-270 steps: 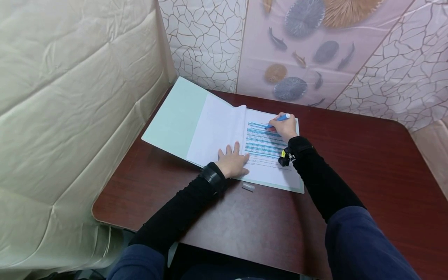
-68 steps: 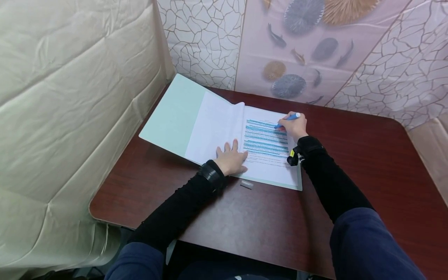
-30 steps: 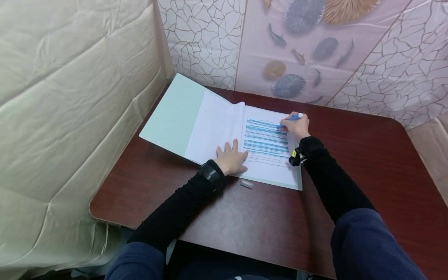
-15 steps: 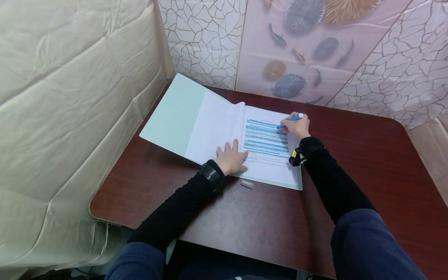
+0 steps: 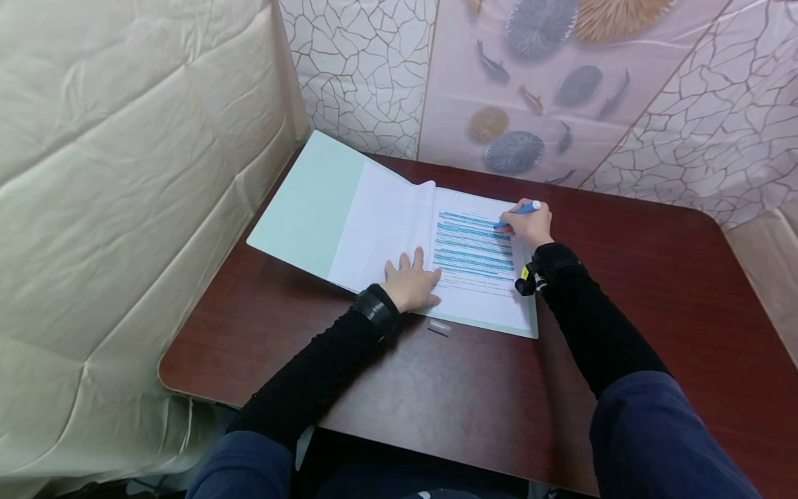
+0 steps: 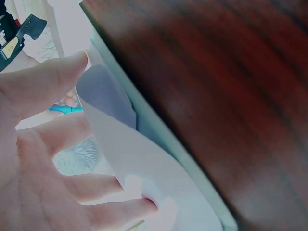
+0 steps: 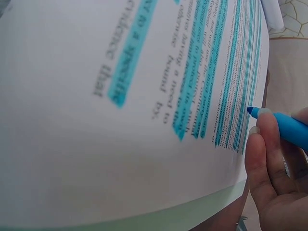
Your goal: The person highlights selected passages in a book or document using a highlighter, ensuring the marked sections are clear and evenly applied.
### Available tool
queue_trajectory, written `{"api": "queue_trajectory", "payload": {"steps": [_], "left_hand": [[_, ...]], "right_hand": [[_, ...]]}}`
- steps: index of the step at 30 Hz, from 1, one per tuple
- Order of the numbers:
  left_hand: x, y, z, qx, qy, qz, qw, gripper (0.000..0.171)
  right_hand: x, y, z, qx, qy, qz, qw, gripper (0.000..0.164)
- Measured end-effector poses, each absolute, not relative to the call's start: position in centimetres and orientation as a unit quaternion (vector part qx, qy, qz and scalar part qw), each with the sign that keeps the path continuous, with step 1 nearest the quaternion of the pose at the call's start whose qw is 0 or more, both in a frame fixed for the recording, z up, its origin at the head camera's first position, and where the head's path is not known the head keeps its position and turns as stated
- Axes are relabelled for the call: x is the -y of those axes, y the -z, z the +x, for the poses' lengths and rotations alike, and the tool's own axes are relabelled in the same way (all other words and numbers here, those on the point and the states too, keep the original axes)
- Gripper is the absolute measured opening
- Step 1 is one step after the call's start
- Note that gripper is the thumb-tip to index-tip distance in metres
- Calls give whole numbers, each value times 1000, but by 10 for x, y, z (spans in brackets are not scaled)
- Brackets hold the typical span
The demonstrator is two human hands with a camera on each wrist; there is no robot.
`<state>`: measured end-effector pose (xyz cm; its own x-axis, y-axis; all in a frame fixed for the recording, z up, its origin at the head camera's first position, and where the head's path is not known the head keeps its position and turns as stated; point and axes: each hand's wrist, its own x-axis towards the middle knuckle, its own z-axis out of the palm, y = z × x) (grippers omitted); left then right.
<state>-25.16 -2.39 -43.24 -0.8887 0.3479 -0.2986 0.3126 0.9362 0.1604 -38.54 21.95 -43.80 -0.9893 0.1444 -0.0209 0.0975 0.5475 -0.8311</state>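
Note:
My right hand pinches a blue highlighter near the top right of a printed page. In the right wrist view the highlighter's dark blue tip sits at the ends of the upper lines, many of which carry blue stripes. The lower lines show no blue. My left hand lies with spread fingers across the fold, over the turned-back sheet. The left wrist view shows this sheet curling up beside the left hand's fingers. Both pages belong to an open pale green folder.
A small clear cap-like piece lies on the brown table just below the folder's near edge. The folder's left cover reaches the cream cloth at the table's left side. A patterned wall covering stands behind the table.
Since the oldest frame my right hand has shifted right with the highlighter, toward the page's right edge. Over the last second it has barely moved. My left hand keeps its place on the pages.

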Motion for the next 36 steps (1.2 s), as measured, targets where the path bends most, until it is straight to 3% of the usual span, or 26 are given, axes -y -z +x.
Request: {"api": "queue_trajectory", "payload": {"steps": [36], "left_hand": [[23, 432, -251, -970, -56, 171, 164, 60]], "right_hand": [[-227, 438, -383, 879, -469, -76, 38, 15]]}}
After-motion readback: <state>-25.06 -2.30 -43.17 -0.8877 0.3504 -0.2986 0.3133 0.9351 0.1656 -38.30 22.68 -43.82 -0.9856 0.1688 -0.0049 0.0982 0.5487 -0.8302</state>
